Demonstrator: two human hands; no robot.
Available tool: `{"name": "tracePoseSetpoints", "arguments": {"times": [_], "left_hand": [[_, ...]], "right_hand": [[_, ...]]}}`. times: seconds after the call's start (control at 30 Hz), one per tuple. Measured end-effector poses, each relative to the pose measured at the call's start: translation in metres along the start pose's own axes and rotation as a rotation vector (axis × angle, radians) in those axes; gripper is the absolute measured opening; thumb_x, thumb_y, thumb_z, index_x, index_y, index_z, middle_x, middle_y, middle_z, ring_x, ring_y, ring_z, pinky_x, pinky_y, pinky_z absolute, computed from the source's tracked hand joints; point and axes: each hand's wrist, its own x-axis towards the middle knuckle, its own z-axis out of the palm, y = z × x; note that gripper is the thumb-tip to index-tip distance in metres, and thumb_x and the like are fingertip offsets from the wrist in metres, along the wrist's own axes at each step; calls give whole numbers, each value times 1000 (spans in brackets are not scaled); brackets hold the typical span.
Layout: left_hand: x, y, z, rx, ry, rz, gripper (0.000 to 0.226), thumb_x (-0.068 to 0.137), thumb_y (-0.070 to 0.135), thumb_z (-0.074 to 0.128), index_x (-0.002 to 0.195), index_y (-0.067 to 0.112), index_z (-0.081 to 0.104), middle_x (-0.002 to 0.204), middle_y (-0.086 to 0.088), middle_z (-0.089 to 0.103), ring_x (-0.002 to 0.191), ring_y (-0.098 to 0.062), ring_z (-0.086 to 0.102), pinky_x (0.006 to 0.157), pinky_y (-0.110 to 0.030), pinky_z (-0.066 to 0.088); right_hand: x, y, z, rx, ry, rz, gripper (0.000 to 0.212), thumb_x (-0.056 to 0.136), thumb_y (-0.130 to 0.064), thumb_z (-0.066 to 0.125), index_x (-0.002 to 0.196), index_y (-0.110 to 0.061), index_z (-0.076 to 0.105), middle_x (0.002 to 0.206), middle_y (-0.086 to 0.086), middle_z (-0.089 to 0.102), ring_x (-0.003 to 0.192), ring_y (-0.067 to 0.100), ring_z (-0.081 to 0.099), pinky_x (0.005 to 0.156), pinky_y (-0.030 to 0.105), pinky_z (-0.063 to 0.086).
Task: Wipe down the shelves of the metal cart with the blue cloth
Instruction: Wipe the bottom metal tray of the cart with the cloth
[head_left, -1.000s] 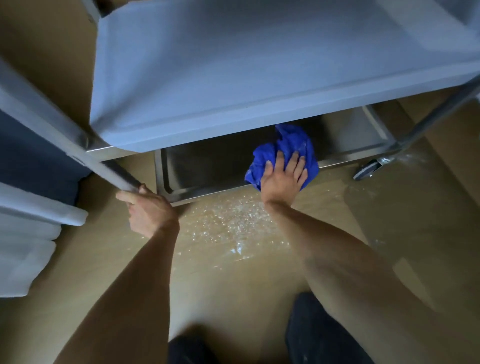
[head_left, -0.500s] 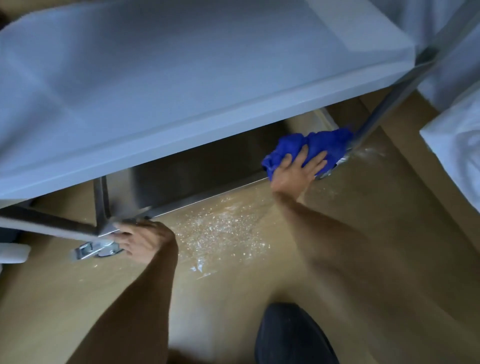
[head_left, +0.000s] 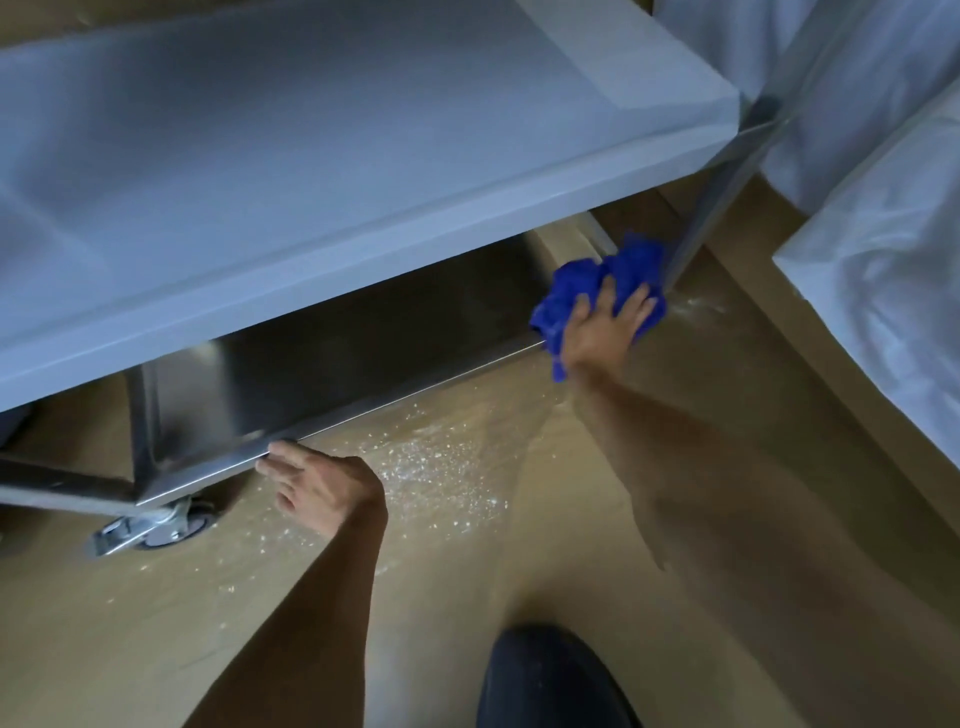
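The metal cart's upper shelf (head_left: 322, 171) fills the top of the view; its bottom shelf (head_left: 363, 353) lies in shadow beneath. The crumpled blue cloth (head_left: 582, 283) sits at the bottom shelf's right front corner, beside the cart's right leg (head_left: 727, 171). My right hand (head_left: 605, 327) presses on the cloth with spread fingers. My left hand (head_left: 319, 486) rests with straight fingers against the bottom shelf's front rim (head_left: 415, 395), near the left corner. It holds nothing.
A caster wheel (head_left: 156, 525) sits under the cart's left front corner. White crumbs (head_left: 441, 467) are scattered on the tan floor in front of the cart. White bedding (head_left: 883, 291) lies at the right. My dark-clothed knee (head_left: 550, 680) is at the bottom.
My right hand has slid the blue cloth rightward along the bottom shelf to its right corner. My left hand left the cart's left leg and now rests on the bottom shelf's rim.
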Motion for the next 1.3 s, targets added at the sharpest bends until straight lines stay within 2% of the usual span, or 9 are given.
{"name": "tracePoseSetpoints", "arguments": {"times": [0.1, 0.23, 0.4, 0.57, 0.73, 0.83, 0.97, 1.1, 1.3], "left_hand": [[1, 3, -5, -14, -12, -24, 70, 90, 4, 46, 151, 0, 15, 158, -27, 13, 137, -47, 32, 112, -49, 30], [3, 9, -16, -11, -36, -18, 64, 90, 4, 43, 149, -3, 21, 154, -31, 20, 133, -46, 38, 112, -46, 31], [1, -19, -36, -27, -60, 41, 70, 82, 5, 48, 149, 9, 28, 152, -14, 36, 128, -33, 49, 112, -46, 28], [37, -91, -69, -167, 84, -207, 76, 82, 9, 52, 149, 0, 18, 144, -23, 41, 119, -41, 51, 101, -47, 39], [97, -141, -107, -196, 219, -53, 72, 80, 0, 50, 148, 10, 27, 149, -15, 38, 120, -42, 51, 97, -48, 46], [113, -137, -120, -204, 221, 118, 57, 87, 3, 44, 142, 19, 42, 126, -12, 58, 103, -38, 59, 86, -44, 50], [114, -136, -123, -264, 174, 68, 44, 102, 34, 30, 142, 23, 47, 108, -22, 64, 100, -40, 60, 86, -43, 47], [117, -138, -124, -271, 179, 41, 40, 102, 38, 27, 127, 22, 53, 102, -15, 65, 95, -34, 60, 78, -39, 46], [93, -106, -104, -306, 78, -155, 49, 103, 30, 31, 149, 14, 23, 138, -17, 48, 119, -35, 51, 93, -42, 42]], "right_hand": [[8, -2, -20, -42, -86, 31, 56, 105, -38, 27, 154, -10, 30, 162, 22, 11, 149, 43, 0, 122, 50, 3], [-71, -47, -1, -9, -135, -76, 59, 99, -28, 37, 152, -5, 31, 161, 26, 11, 148, 47, -1, 119, 59, 12], [-193, -87, 32, -92, -259, -461, 69, 92, -35, 44, 155, -14, 26, 162, 24, 7, 150, 43, 1, 118, 54, 17], [-246, -119, 54, -295, -356, -954, 75, 91, -49, 58, 154, -25, 26, 162, 17, 19, 149, 37, 17, 119, 52, 19], [-262, -155, 73, -403, -359, -945, 77, 85, -49, 67, 149, -21, 37, 155, 23, 31, 142, 41, 30, 115, 53, 23], [-289, -185, 85, -420, -387, -959, 79, 79, -52, 71, 146, -22, 41, 153, 24, 34, 140, 42, 33, 113, 54, 26], [-347, -233, 107, -374, -433, -1009, 72, 87, -50, 63, 148, -20, 38, 155, 24, 30, 142, 41, 30, 115, 54, 22], [-354, -232, 115, -346, -388, -1006, 66, 93, -44, 58, 149, -18, 34, 155, 22, 31, 142, 40, 30, 115, 53, 23], [-335, -200, 94, -267, -408, -751, 83, 84, -32, 69, 154, -28, 24, 162, 16, 19, 150, 36, 13, 118, 50, 15]]}}
